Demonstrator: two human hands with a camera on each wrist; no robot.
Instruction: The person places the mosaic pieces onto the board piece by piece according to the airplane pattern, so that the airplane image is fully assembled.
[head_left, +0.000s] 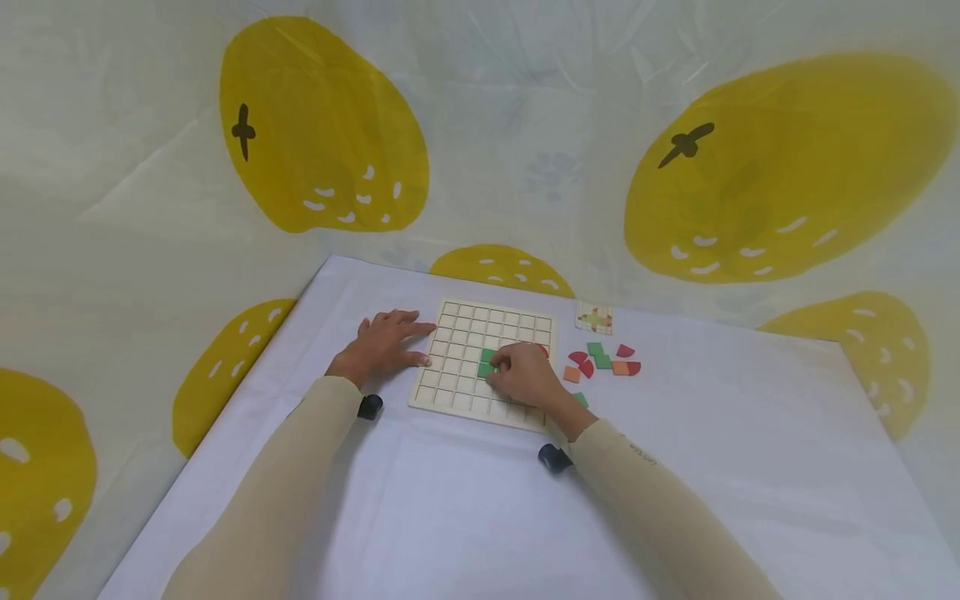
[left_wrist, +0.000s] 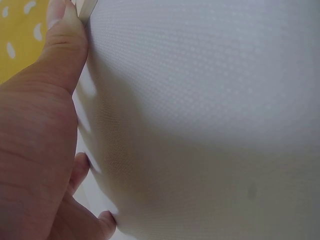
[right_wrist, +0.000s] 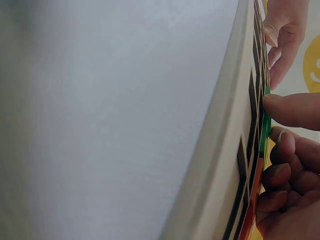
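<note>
White table (head_left: 450,517), gridded board (head_left: 454,337) holding green tiles (head_left: 487,356); left hand (head_left: 382,345) spread, right hand (head_left: 528,375) pinching one.

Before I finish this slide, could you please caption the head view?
Left hand at the edge of a gridded board, right hand touching green tiles on it.

A pale, creased backdrop sheet (head_left: 517,108), printed with large yellow fruits, rises behind and beside a white-covered table (head_left: 450,517). The upper left fruit (head_left: 322,125) and the upper right fruit (head_left: 772,175) each carry a dark cross-shaped mark and white flecks. A smaller fruit (head_left: 498,265) shows between them, lower, cut off by the table's far edge.
</note>
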